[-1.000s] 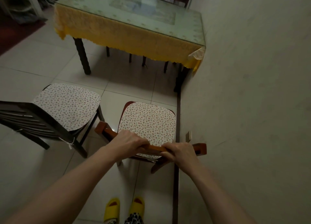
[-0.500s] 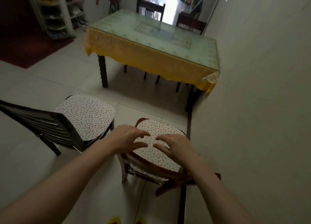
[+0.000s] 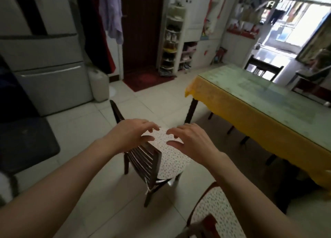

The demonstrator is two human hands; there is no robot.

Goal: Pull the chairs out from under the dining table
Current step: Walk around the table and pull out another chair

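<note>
The dining table [image 3: 265, 96] with a glass top and a yellow cloth stands at the right. A dark slatted chair [image 3: 145, 159] with a patterned cushion stands on the floor left of it, clear of the table. A reddish chair [image 3: 213, 212] with the same cushion sits at the bottom right, nearest me. Two more chairs, a dark one [image 3: 263, 67] and a reddish one [image 3: 311, 89], stand at the table's far side. My left hand [image 3: 132, 134] and my right hand [image 3: 189, 139] hover side by side above the dark chair, fingers spread, holding nothing.
A grey refrigerator [image 3: 48, 73] and a white jug [image 3: 99, 83] stand at the left. A dark mat [image 3: 25, 141] lies on the floor nearby. A dark door with a red doormat [image 3: 146, 78] and a shoe rack [image 3: 172, 41] are at the back. Pale tiled floor lies between.
My hands let go of the reddish chair's back and lifted with fingers spread. The view swung left and up, so the dark chair is now under my hands and the room's back shows.
</note>
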